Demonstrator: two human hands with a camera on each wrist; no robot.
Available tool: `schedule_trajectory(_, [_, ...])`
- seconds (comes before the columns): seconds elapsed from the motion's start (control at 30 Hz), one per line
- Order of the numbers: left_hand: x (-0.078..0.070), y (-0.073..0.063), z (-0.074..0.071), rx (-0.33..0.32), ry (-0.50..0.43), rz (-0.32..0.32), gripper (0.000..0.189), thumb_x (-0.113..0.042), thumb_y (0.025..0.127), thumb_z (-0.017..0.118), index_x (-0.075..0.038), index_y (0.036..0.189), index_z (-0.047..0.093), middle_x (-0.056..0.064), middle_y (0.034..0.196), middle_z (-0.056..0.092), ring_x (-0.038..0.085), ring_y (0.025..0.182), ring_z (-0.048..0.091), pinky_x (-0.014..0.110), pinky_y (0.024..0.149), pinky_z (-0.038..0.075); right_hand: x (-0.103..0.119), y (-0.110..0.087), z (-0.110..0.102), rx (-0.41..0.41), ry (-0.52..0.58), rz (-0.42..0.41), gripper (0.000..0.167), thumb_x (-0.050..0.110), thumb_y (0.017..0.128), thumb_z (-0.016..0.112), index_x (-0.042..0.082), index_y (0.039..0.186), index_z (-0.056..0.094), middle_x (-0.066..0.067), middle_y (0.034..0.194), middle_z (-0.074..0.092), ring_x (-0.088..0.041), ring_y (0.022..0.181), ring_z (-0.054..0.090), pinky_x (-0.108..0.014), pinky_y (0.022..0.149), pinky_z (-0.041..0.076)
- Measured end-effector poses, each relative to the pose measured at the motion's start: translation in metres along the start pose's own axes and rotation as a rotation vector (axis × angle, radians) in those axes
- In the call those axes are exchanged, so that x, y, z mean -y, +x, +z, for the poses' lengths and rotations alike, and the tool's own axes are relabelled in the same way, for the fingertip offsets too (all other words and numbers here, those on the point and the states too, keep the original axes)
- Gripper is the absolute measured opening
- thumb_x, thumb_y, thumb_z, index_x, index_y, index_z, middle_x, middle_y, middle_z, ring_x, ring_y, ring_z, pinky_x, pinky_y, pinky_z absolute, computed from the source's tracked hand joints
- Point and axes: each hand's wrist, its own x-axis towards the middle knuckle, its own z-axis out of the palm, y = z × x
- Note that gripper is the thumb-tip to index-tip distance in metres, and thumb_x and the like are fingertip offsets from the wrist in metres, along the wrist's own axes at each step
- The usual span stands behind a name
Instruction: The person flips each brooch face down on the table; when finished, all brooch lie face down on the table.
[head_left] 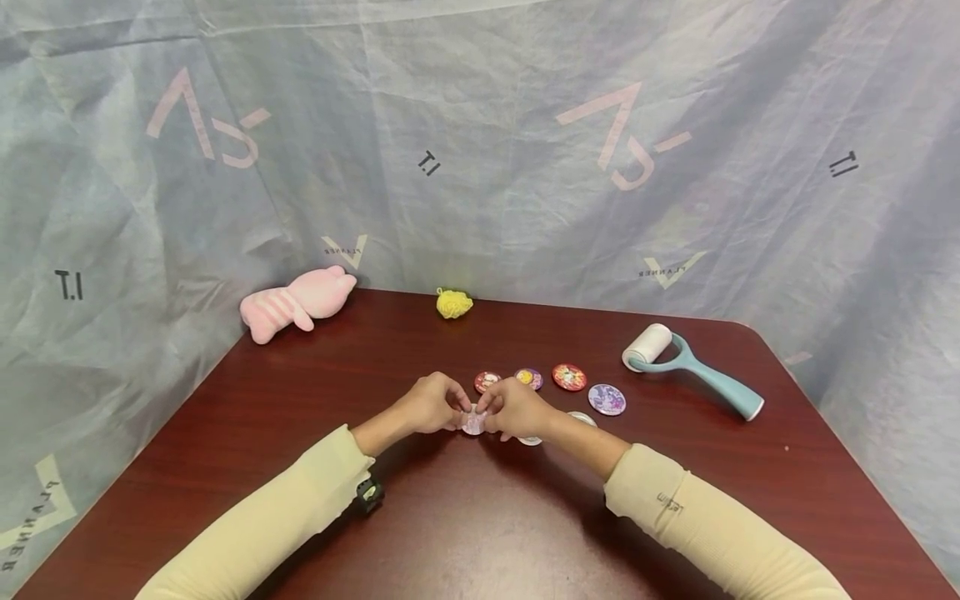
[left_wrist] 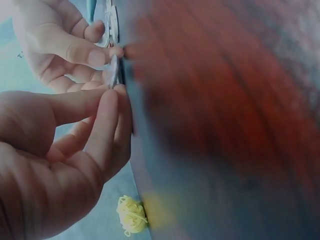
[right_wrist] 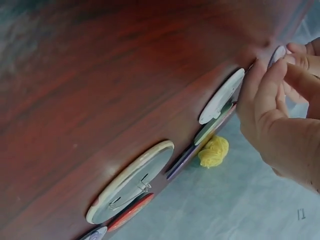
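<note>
Between my two hands is a small round button badge (head_left: 474,422) with a pale pinkish printed face. The left hand (head_left: 435,403) pinches its left edge, and fingertips of the right hand (head_left: 517,408) grip the opposite edge. In the left wrist view the badge (left_wrist: 114,72) stands nearly edge-on, thumb and fingers on its rim. Just beyond the hands lie a red badge (head_left: 487,381) and a purple-yellow badge (head_left: 528,379). Two badges lie back up by the right wrist; one (right_wrist: 131,187) shows its metal pin, the other (right_wrist: 222,97) is seen at a slant.
Farther right on the dark red table (head_left: 480,525) are a red-orange badge (head_left: 569,377) and a purple badge (head_left: 607,400). A blue-handled lint roller (head_left: 701,367) lies beyond them. Toward the back are a yellow yarn bundle (head_left: 453,303) and a pink plush toy (head_left: 296,304), before a grey curtain (head_left: 480,150).
</note>
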Motion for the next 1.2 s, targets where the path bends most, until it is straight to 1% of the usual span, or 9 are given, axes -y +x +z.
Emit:
schedule_trajectory(0.13, [0.001,-0.001,-0.002,-0.017,-0.037,0.009,0.012,0.008,0.081,0.074,-0.003,0.084,0.073,0.004,0.075,0.067,0.014,0.065,0.069,0.027,0.060,0.057,-0.001,0.001,0.001,-0.040,0.052,-0.013,0.014,-0.013,0.079,0.064,-0.009,0.092,0.064,-0.011,0.071,0.063,-0.018,0.057,0.064,-0.033,0.053,0.057])
schedule_trajectory(0.3, [0.004,-0.004,-0.004,-0.035,-0.103,-0.009,0.010,0.008,0.081,0.074,-0.001,0.085,0.073,0.007,0.081,0.069,0.017,0.068,0.071,0.029,0.062,0.058,-0.004,0.002,0.004,-0.079,0.136,-0.040,0.015,-0.015,0.079,0.064,-0.010,0.093,0.064,-0.014,0.074,0.064,-0.024,0.062,0.068,-0.036,0.057,0.059])
schedule_trajectory(0.43, [0.004,-0.005,-0.005,-0.048,-0.096,0.013,0.009,0.006,0.081,0.075,-0.002,0.086,0.073,0.009,0.083,0.070,0.018,0.068,0.072,0.030,0.062,0.058,-0.005,0.002,0.003,-0.101,0.172,-0.051,0.014,-0.015,0.080,0.065,-0.011,0.093,0.064,-0.014,0.076,0.065,-0.029,0.065,0.069,-0.038,0.057,0.059])
schedule_trajectory(0.6, [0.003,-0.004,-0.006,-0.067,-0.101,0.050,0.009,0.004,0.081,0.075,-0.002,0.088,0.073,0.008,0.083,0.070,0.019,0.068,0.072,0.031,0.062,0.058,-0.006,0.002,0.000,-0.125,0.186,-0.076,0.018,-0.015,0.079,0.067,-0.011,0.096,0.064,-0.017,0.079,0.064,-0.035,0.066,0.069,-0.042,0.057,0.059])
schedule_trajectory(0.73, [0.002,-0.002,-0.005,-0.071,-0.168,0.078,0.014,0.007,0.081,0.074,0.001,0.092,0.069,0.009,0.084,0.070,0.018,0.070,0.071,0.031,0.062,0.059,-0.006,0.000,-0.002,-0.155,0.183,-0.090,0.024,-0.015,0.078,0.067,-0.011,0.102,0.063,-0.020,0.082,0.064,-0.039,0.069,0.069,-0.042,0.056,0.058])
schedule_trajectory(0.8, [0.002,-0.002,-0.005,-0.070,-0.203,0.084,0.017,0.009,0.081,0.073,0.002,0.095,0.067,0.011,0.085,0.070,0.018,0.071,0.070,0.031,0.063,0.059,-0.006,-0.001,-0.003,-0.169,0.176,-0.091,0.025,-0.015,0.079,0.067,-0.011,0.103,0.063,-0.019,0.082,0.064,-0.039,0.070,0.069,-0.040,0.056,0.058])
schedule_trajectory(0.93, [0.001,-0.002,-0.005,-0.070,-0.237,0.084,0.019,0.009,0.081,0.073,0.003,0.098,0.065,0.011,0.087,0.070,0.018,0.072,0.069,0.032,0.063,0.059,-0.006,-0.003,-0.004,-0.184,0.169,-0.116,0.020,-0.013,0.078,0.066,-0.010,0.098,0.064,-0.013,0.078,0.062,-0.031,0.065,0.070,-0.038,0.054,0.058])
schedule_trajectory(1.03, [0.001,-0.002,-0.005,-0.065,-0.260,0.089,0.020,0.008,0.082,0.073,0.004,0.100,0.065,0.012,0.087,0.069,0.018,0.073,0.069,0.033,0.063,0.059,-0.007,-0.004,-0.006,-0.193,0.184,-0.110,0.019,-0.011,0.077,0.065,-0.010,0.096,0.065,-0.010,0.077,0.062,-0.028,0.063,0.069,-0.039,0.053,0.058])
schedule_trajectory(1.2, [0.000,-0.003,-0.004,-0.052,-0.271,0.110,0.017,0.006,0.084,0.071,0.004,0.099,0.066,0.012,0.086,0.069,0.020,0.072,0.070,0.035,0.063,0.059,-0.006,-0.006,-0.010,-0.198,0.189,-0.069,0.021,-0.010,0.078,0.066,-0.009,0.099,0.067,-0.013,0.081,0.064,-0.036,0.069,0.070,-0.042,0.055,0.058])
